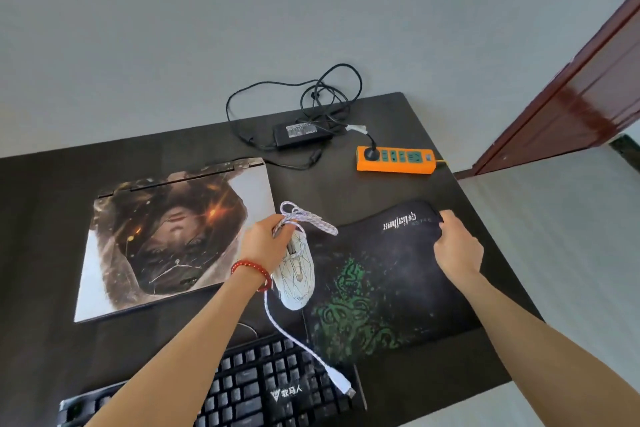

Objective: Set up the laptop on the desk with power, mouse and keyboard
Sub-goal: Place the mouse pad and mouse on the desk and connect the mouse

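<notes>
A closed laptop (166, 239) with a printed picture on its lid lies at the left of the dark desk (45, 288). My left hand (266, 246) grips a white mouse (298, 277) and its bundled braided cable (304, 218); the cable's USB plug (344, 388) hangs over the black keyboard (249, 388) at the front edge. My right hand (455, 246) pinches the far right edge of a black and green mouse pad (381, 288). A black power adapter (301, 132) with tangled cords lies at the back, its plug in an orange power strip (394, 159).
The desk stands against a grey wall. A dark red door (588, 97) stands at the right, beyond the desk's right edge. Bare desk surface shows left of the laptop and between the laptop and the power strip.
</notes>
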Action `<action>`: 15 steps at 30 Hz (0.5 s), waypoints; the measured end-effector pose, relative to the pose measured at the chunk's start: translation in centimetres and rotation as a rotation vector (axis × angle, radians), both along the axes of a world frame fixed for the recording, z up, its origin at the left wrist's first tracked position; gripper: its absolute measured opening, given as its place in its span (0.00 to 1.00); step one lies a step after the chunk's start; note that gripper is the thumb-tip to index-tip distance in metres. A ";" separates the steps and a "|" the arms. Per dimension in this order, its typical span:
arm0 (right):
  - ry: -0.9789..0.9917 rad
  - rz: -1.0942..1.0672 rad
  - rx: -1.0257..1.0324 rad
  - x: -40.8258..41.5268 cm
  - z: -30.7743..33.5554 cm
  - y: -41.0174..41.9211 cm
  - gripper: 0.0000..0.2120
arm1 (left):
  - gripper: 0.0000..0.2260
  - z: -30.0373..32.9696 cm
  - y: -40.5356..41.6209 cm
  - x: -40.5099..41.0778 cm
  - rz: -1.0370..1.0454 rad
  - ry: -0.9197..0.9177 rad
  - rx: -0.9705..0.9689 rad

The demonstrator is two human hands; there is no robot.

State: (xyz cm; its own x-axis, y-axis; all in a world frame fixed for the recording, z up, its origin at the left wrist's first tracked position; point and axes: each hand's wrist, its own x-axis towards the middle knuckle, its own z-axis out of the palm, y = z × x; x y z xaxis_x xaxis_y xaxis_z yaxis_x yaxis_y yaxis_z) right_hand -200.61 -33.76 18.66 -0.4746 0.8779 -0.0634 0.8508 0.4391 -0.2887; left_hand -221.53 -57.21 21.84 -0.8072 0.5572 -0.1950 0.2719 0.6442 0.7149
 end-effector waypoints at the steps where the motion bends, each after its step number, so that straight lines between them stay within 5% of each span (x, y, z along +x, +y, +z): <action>1: -0.017 -0.003 0.020 0.2 -0.4 0.8 0.15 | 0.09 0.0 0.6 0.1 -0.016 0.011 -0.020; 5: -0.025 -0.054 0.035 0.9 -2.3 4.7 0.14 | 0.07 -1.2 3.8 0.4 -0.012 0.012 -0.065; 10: -0.058 -0.109 -0.070 0.4 -4.1 4.8 0.26 | 0.09 -2.8 6.0 0.4 0.033 -0.093 -0.069; 12: 0.093 0.013 -0.067 0.3 -4.1 2.7 0.23 | 0.11 -3.4 6.5 0.3 0.098 -0.156 -0.034; 15: 0.309 0.325 -0.492 -0.3 -3.3 -2.6 0.18 | 0.11 -4.0 7.7 0.2 0.239 -0.305 0.022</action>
State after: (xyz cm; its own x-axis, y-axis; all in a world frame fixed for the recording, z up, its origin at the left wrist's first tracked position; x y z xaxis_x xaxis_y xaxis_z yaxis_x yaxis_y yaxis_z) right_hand -200.89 -36.36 15.36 -0.7706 0.5908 -0.2391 0.5438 0.4137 -0.7302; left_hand -221.36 -49.50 17.84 -0.8215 0.3674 -0.4361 -0.1106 0.6475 0.7540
